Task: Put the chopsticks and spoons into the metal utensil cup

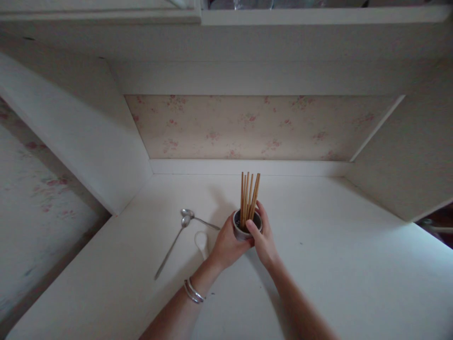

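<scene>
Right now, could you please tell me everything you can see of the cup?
The cup is round and open-topped, with a grey, smooth-looking outside, a pale rim and a dark inside. It is roughly upright and holds a bunch of thin wooden-looking sticks. The left hand wraps its left side; the right hand holds the other, thumb over the rim. Whether its base touches the white counter is unclear.

White spoon (201, 240): handle end hidden behind the left forearm (203, 278). Wooden chopsticks (249, 196): lower ends out of sight inside the cup (242, 236). Clear items on upper shelf (318, 17): cut off by the top edge, kind unclear.
</scene>
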The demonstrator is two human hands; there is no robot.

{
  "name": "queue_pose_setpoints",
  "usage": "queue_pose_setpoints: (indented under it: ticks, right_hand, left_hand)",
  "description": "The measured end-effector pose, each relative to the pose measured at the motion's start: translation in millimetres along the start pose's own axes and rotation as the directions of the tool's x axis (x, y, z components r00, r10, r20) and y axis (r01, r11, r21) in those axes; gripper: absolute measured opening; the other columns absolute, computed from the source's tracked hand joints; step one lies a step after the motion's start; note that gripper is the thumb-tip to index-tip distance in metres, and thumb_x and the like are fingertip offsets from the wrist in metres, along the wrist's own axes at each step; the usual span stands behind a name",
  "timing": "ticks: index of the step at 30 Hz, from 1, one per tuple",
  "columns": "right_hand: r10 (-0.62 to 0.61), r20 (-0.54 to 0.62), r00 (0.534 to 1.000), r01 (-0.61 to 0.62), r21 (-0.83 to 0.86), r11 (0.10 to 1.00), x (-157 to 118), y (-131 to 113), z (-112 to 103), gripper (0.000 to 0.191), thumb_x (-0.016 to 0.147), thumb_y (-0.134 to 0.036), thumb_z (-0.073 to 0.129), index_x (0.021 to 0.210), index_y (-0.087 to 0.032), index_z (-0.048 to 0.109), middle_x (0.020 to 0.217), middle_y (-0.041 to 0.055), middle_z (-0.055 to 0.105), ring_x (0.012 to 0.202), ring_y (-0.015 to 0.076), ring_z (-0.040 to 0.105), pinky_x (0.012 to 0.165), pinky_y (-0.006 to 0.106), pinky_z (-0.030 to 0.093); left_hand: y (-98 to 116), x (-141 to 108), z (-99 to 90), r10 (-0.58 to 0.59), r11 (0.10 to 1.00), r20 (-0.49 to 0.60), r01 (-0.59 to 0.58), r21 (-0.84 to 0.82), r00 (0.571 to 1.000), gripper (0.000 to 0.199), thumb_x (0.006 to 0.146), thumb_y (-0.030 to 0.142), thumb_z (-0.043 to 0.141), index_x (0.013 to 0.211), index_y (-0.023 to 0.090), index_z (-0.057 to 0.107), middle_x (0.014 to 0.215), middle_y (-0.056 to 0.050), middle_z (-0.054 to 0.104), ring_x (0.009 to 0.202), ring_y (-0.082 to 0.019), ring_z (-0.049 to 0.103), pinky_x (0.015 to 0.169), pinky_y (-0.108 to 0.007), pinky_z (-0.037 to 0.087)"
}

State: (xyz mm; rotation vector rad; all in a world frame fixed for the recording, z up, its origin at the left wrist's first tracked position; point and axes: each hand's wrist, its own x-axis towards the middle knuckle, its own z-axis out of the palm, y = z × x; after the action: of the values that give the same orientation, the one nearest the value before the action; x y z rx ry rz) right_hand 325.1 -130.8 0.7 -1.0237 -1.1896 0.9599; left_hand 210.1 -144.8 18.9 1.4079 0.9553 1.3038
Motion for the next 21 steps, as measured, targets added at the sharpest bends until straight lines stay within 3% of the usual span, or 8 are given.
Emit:
queue_pose_setpoints:
  ticks: [2, 4, 9, 13, 15, 17, 19, 21]
  right_hand:
    - [0.011, 0.055, 0.998, -0.013, 0.023, 1.000, -1, 4, -1, 0.085, 0.073, -0.042, 0.075, 0.145, -0.028, 0.032, 0.133, 0.0088, 0.057, 0.118, 0.0273, 0.057, 0.102, 0.046, 0.044]
    - [0.006, 0.079, 0.997, -0.009, 0.029, 1.000, 0, 5, -3, 0.088, 0.067, -0.040, 0.079, 0.143, -0.027, 0.035, 0.129, 0.0092, 0.059, 0.116, 0.0287, 0.058, 0.100, 0.047, 0.045]
    - [-0.011, 0.130, 0.991, 0.003, 0.062, 0.998, 1, 2, -4, 0.076, 0.061, -0.041, 0.083, 0.127, -0.022, 0.050, 0.117, 0.0090, 0.067, 0.108, 0.0290, 0.062, 0.095, 0.045, 0.049]
    - [0.000, 0.143, 0.990, -0.009, 0.061, 0.998, 1, 1, -3, 0.066, 0.064, -0.041, 0.081, 0.121, -0.023, 0.053, 0.112, 0.0079, 0.068, 0.103, 0.0281, 0.063, 0.089, 0.043, 0.051]
    - [-0.006, 0.135, 0.991, -0.001, 0.050, 0.999, 2, 0, -3, 0.063, 0.066, -0.041, 0.080, 0.120, -0.023, 0.053, 0.110, 0.0080, 0.068, 0.102, 0.0280, 0.063, 0.089, 0.044, 0.051]
    - [-0.013, 0.132, 0.991, 0.008, 0.040, 0.999, 2, 0, -3, 0.063, 0.066, -0.041, 0.080, 0.120, -0.024, 0.053, 0.109, 0.0081, 0.069, 0.100, 0.0281, 0.063, 0.089, 0.045, 0.050]
    - [-0.012, 0.135, 0.991, 0.007, 0.036, 0.999, 2, 1, -2, 0.064, 0.065, -0.042, 0.080, 0.120, -0.024, 0.052, 0.108, 0.0080, 0.069, 0.099, 0.0282, 0.064, 0.089, 0.045, 0.049]
    - [0.003, 0.131, 0.991, -0.007, 0.034, 0.999, 2, 2, -2, 0.066, 0.065, -0.043, 0.080, 0.121, -0.023, 0.051, 0.108, 0.0082, 0.068, 0.098, 0.0280, 0.063, 0.090, 0.046, 0.048]
  left_hand:
    - [3, 0, 0.0, 0.016, 1.000, -0.014, -0.016, 0.019, 1.000, 0.063, 0.063, 0.014, 0.077, 0.122, 0.020, 0.055, 0.120, -0.009, 0.063, 0.111, -0.026, 0.058, 0.100, -0.041, 0.044]
    - [3, 0, -0.2, 0.027, 0.999, -0.014, -0.026, 0.037, 1.000, 0.060, 0.064, 0.013, 0.076, 0.121, 0.019, 0.056, 0.118, -0.009, 0.063, 0.111, -0.025, 0.058, 0.100, -0.041, 0.044]
    - [-5, -1, -3.3, 0.055, 0.994, 0.024, -0.057, 0.092, 0.998, 0.061, 0.066, 0.011, 0.073, 0.123, 0.019, 0.052, 0.118, -0.009, 0.062, 0.110, -0.024, 0.058, 0.099, -0.040, 0.044]
    - [-11, -10, -14.3, 0.085, 0.956, -0.073, -0.061, 0.285, 0.994, 0.078, 0.063, 0.024, 0.080, 0.132, 0.022, 0.044, 0.132, -0.011, 0.052, 0.121, -0.026, 0.050, 0.100, -0.042, 0.042]
    - [-10, -18, -25.7, 0.068, 0.941, -0.137, -0.018, 0.338, 0.988, 0.083, 0.066, 0.033, 0.079, 0.137, 0.023, 0.037, 0.137, -0.013, 0.047, 0.122, -0.025, 0.049, 0.098, -0.040, 0.045]
    - [-6, -25, -43.0, 0.029, 0.933, -0.191, 0.042, 0.357, 0.981, 0.071, 0.075, 0.040, 0.071, 0.136, 0.022, 0.038, 0.131, -0.012, 0.052, 0.111, -0.021, 0.057, 0.092, -0.036, 0.048]
    - [-1, -31, -66.8, -0.019, 0.901, -0.244, 0.123, 0.416, 0.969, 0.053, 0.083, 0.044, 0.060, 0.127, 0.020, 0.045, 0.114, -0.009, 0.062, 0.091, -0.018, 0.063, 0.083, -0.033, 0.050]
    - [4, -35, -95.0, -0.048, 0.800, -0.320, 0.228, 0.555, 0.946, 0.040, 0.087, 0.048, 0.052, 0.113, 0.017, 0.055, 0.094, -0.006, 0.066, 0.077, -0.017, 0.063, 0.074, -0.031, 0.049]
